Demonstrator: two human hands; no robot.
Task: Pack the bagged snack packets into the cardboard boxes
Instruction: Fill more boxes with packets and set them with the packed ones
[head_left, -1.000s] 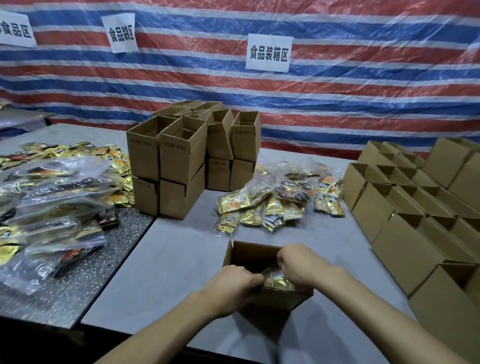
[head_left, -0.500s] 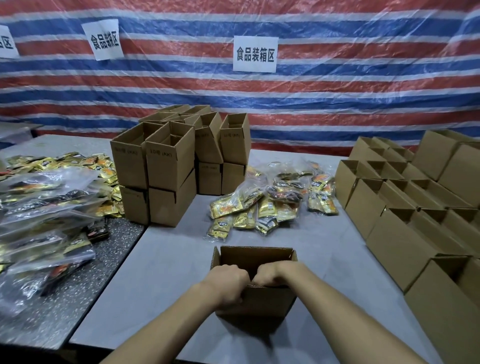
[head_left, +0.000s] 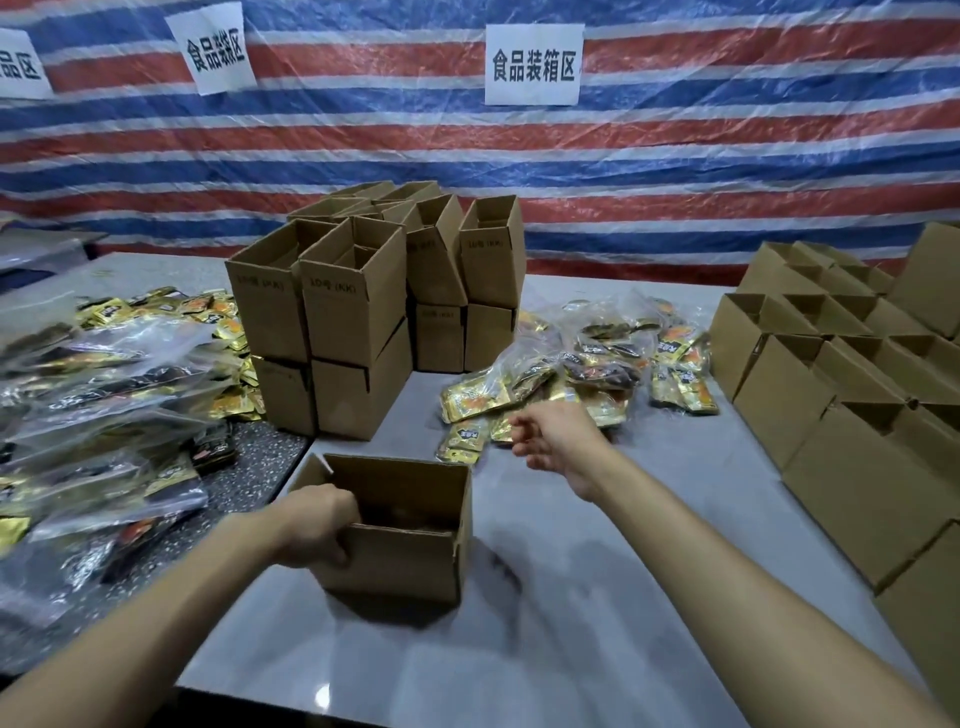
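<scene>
An open cardboard box (head_left: 405, 561) stands on the grey table in front of me, with a bagged snack packet dimly visible inside. My left hand (head_left: 317, 525) grips the box's near-left rim, fingers curled over the edge. My right hand (head_left: 558, 439) hovers empty with loosely curled fingers to the right of the box, just short of the pile of bagged snack packets (head_left: 582, 374) in clear bags with gold wrappers.
Stacked empty boxes (head_left: 358, 312) stand behind the open box. Rows of open boxes (head_left: 841, 395) line the right side. More bagged packets (head_left: 104, 395) cover the speckled table at left. A striped tarp with paper signs hangs behind.
My right hand left the box's rim and moved up and right toward the packet pile. My left hand shifted to the box's left rim. The view rose slightly.
</scene>
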